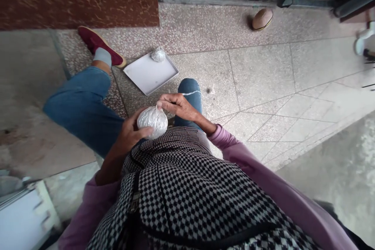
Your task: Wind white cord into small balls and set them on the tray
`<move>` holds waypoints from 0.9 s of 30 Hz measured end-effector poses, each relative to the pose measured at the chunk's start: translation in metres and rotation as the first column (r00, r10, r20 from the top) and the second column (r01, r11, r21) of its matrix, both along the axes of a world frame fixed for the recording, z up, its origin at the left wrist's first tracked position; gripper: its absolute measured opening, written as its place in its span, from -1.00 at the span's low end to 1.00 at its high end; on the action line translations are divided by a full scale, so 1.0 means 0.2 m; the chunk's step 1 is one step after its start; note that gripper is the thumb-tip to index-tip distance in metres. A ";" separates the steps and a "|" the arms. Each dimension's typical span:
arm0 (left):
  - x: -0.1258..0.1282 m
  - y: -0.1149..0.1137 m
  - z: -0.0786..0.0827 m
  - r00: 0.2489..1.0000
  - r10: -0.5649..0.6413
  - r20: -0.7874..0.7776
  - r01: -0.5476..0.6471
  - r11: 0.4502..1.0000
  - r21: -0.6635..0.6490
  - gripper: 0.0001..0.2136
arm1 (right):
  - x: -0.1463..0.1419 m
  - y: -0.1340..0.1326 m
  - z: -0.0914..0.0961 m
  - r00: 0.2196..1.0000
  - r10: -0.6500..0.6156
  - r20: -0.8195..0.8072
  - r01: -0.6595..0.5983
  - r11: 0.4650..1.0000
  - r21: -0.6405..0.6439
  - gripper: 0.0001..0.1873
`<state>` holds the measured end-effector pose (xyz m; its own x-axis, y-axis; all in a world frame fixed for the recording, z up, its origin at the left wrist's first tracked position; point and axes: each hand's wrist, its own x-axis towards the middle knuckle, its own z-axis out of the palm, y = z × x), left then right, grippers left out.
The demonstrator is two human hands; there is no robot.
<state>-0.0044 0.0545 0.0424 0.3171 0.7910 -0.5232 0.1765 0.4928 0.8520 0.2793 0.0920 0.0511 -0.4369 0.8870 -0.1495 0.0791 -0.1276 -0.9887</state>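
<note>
Your left hand (pixel 129 133), fingers curled, cups the ball (pixel 152 122) at eleven o'clock, likely steadying it; your right hand (pixel 179 106) pinches the strand (pixel 191 93), seemingly to guide it. Beyond, a tray (pixel 140 71) perhaps keeps a smaller ball (pixel 158 54) off the floor (pixel 205 62).

Mauve sleeves (pixel 272 181), black-and-white checked garment (pixel 175 187), blue jeans (pixel 84 103).
</note>
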 end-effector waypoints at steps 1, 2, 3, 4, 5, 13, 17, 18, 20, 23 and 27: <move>-0.01 -0.01 -0.01 0.999 -0.002 0.043 0.003 1.000 -0.026 -0.24 | -0.02 0.01 -0.03 1.000 -0.022 0.012 0.023 0.999 -0.047 -0.40; -0.01 -0.02 -0.02 0.996 0.002 0.090 0.003 0.999 -0.054 -0.23 | -0.03 0.01 -0.05 0.998 -0.053 0.030 0.056 0.994 -0.090 -0.41; -0.02 -0.02 -0.02 0.990 0.007 0.138 0.004 0.997 -0.079 -0.23 | -0.05 0.00 -0.07 0.995 -0.084 0.049 0.090 0.988 -0.127 -0.43; -0.02 -0.02 -0.03 0.983 0.012 0.184 0.006 0.995 -0.101 -0.23 | -0.07 -0.01 -0.08 0.991 -0.112 0.066 0.122 0.980 -0.160 -0.44; -0.02 -0.02 -0.03 0.975 0.036 0.221 -0.010 0.993 -0.118 -0.24 | -0.08 -0.03 -0.09 0.988 -0.135 0.077 0.148 0.971 -0.190 -0.44; 0.10 0.12 0.10 0.810 0.531 0.250 -0.532 0.844 -0.068 -0.19 | -0.25 -0.24 -0.08 0.997 0.072 -0.038 -0.079 0.963 -0.258 -0.45; 0.12 0.17 0.10 0.867 0.496 0.038 -0.491 0.840 0.230 -0.13 | -0.24 -0.28 0.00 0.984 0.179 -0.021 -0.180 0.973 -0.143 -0.53; 0.12 0.17 0.09 0.885 0.463 -0.045 -0.431 0.852 0.299 -0.11 | -0.22 -0.27 0.02 0.980 0.199 -0.008 -0.198 0.973 -0.115 -0.56; 0.09 0.15 0.08 0.912 0.376 -0.165 -0.310 0.893 0.325 -0.10 | -0.15 -0.23 0.08 0.973 0.230 0.020 -0.229 0.972 -0.061 -0.64; 0.04 0.11 0.07 0.968 0.211 -0.136 -0.188 0.968 0.164 -0.15 | -0.05 -0.13 0.13 0.976 0.204 0.079 -0.205 0.979 0.005 -0.67; -0.01 0.05 0.08 1.000 0.021 0.014 -0.021 0.999 0.025 -0.34 | 0.02 0.01 0.08 0.985 0.169 0.047 -0.171 0.984 0.043 -0.47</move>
